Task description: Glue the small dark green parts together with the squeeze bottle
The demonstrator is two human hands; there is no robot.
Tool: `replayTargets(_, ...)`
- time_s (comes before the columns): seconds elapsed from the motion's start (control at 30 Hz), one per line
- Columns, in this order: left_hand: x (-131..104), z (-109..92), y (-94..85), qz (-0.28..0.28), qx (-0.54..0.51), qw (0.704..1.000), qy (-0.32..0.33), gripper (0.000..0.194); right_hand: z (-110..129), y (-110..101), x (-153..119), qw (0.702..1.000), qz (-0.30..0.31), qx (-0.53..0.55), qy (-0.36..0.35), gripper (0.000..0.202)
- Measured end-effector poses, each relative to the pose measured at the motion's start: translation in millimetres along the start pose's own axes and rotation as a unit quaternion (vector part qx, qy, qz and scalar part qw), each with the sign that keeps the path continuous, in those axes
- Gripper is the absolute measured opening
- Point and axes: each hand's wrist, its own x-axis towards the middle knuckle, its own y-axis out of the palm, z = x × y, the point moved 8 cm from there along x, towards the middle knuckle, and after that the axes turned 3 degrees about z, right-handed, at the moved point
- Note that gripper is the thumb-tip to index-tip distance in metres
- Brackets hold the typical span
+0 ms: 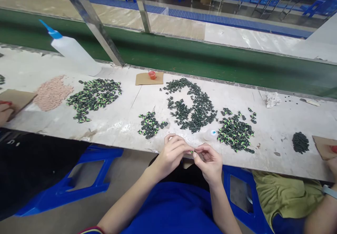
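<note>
My left hand (pixel 172 153) and my right hand (pixel 210 162) meet at the table's front edge. Between their fingertips they pinch one small dark piece with a bright green spot (pixel 193 152); most of it is hidden by the fingers. Just beyond my left hand lies a small heap of black-and-green pieces (pixel 150 125). Straight ahead is a ring-shaped spread of small dark green parts (pixel 201 111). To the right of my right hand sit a small white bottle with a blue tip (pixel 210 135) and a larger heap of black-and-green pieces (pixel 235 132).
A white squeeze bottle (pixel 75 54) stands at the back left, near a pink heap (pixel 52 92) and another black-and-green heap (pixel 94 96). A red cup (pixel 152 75) rests on cardboard (pixel 140 79). Co-workers' hands (pixel 5 112) show at both sides. A metal post (pixel 92 23) rises behind.
</note>
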Motion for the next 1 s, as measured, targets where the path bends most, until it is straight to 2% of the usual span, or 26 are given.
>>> replayTargets(0.1, 0, 3, 9.0, 0.044, -0.018, 0.999, -0.024, 0.020, 24, -19, -3, 0.990, -0.007, -0.100, -0.095, 0.010)
replayTargets(0.17, -2, 15, 9.9, 0.058, -0.002, 0.997, -0.049, 0.031, 36, -47, -3, 0.974, -0.082, -0.149, -0.146, 0.010)
replayTargets(0.23, -6, 35, 1.0, 0.030, 0.056, 0.994, -0.083, 0.031, 41, -83, -2, 0.946, -0.197, -0.197, -0.167, 0.006)
replayTargets(0.3, -11, 59, -14.7, -0.023, 0.132, 0.982, -0.131, 0.023, 41, -110, 0, 0.908, -0.281, -0.260, -0.168, 0.007)
replayTargets(0.37, -17, 81, -28.9, -0.063, 0.179, 0.966, -0.173, 0.016, 40, -121, 6, 0.871, -0.304, -0.351, -0.158, 0.018)
replayTargets(0.4, -18, 90, -34.0, -0.074, 0.193, 0.960, -0.189, 0.014, 39, -121, 9, 0.857, -0.300, -0.389, -0.156, 0.024)
replayTargets(0.47, -19, 100, -38.5, -0.076, 0.207, 0.955, -0.199, 0.012, 34, -110, 14, 0.847, -0.250, -0.442, -0.160, 0.037)
replayTargets(0.6, -12, 104, -34.3, -0.053, 0.225, 0.956, -0.179, 0.011, 16, -67, 17, 0.852, -0.115, -0.482, -0.167, 0.052)
replayTargets(0.73, -4, 105, -29.1, -0.041, 0.228, 0.959, -0.165, 0.018, 0, -44, 21, 0.862, -0.083, -0.480, -0.142, 0.041)
replayTargets(0.87, -1, 105, -29.4, -0.043, 0.214, 0.963, -0.156, 0.020, -5, -42, 25, 0.894, -0.081, -0.423, -0.127, 0.025)
replayTargets(0.93, -1, 101, -28.0, -0.039, 0.196, 0.968, -0.155, 0.021, -8, -41, 25, 0.923, -0.064, -0.361, -0.115, 0.026)
replayTargets(1.0, -2, 94, -18.7, -0.004, 0.158, 0.976, -0.151, 0.021, -14, -40, 22, 0.949, -0.043, -0.301, -0.082, 0.028)
